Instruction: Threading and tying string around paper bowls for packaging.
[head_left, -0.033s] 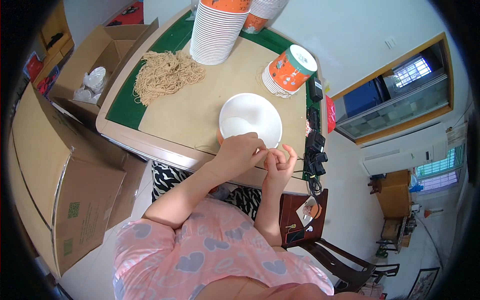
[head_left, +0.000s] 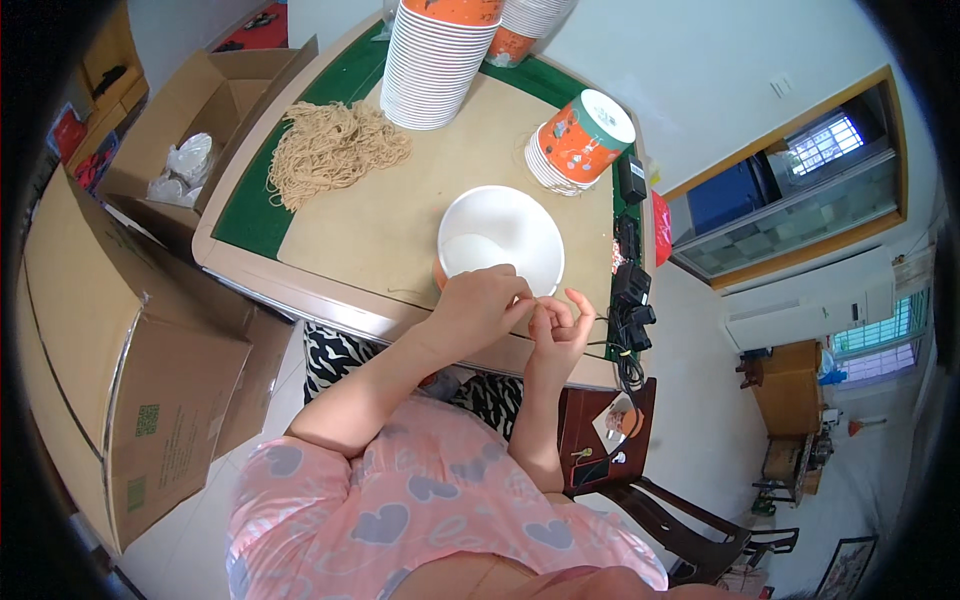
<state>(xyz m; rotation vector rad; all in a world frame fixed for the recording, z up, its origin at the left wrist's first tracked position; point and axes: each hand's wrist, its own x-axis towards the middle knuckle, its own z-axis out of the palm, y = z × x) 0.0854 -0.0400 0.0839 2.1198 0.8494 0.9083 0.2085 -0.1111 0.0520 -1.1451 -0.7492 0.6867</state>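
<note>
A paper bucket [head_left: 505, 225] with a white inside and a bit of orange outer wall stands near the table's front edge, its mouth toward me. My left hand [head_left: 482, 308] is closed in a pinch at the bucket's near rim. Beside it, my right hand [head_left: 560, 332] pinches with thumb and index finger while its other fingers curl loosely. The fingertips of both hands meet; whatever is between them is too small to make out. A short end of beige string [head_left: 405, 292] lies left of the bucket.
A heap of beige string [head_left: 330, 155] lies at the left on the table [head_left: 330, 235]. Behind stands a tall stack of paper buckets [head_left: 437, 70]; a shorter upside-down stack [head_left: 580, 140] is at the right. Black power adapters [head_left: 630, 285] line the right edge. Cardboard boxes [head_left: 170, 400] flank the left.
</note>
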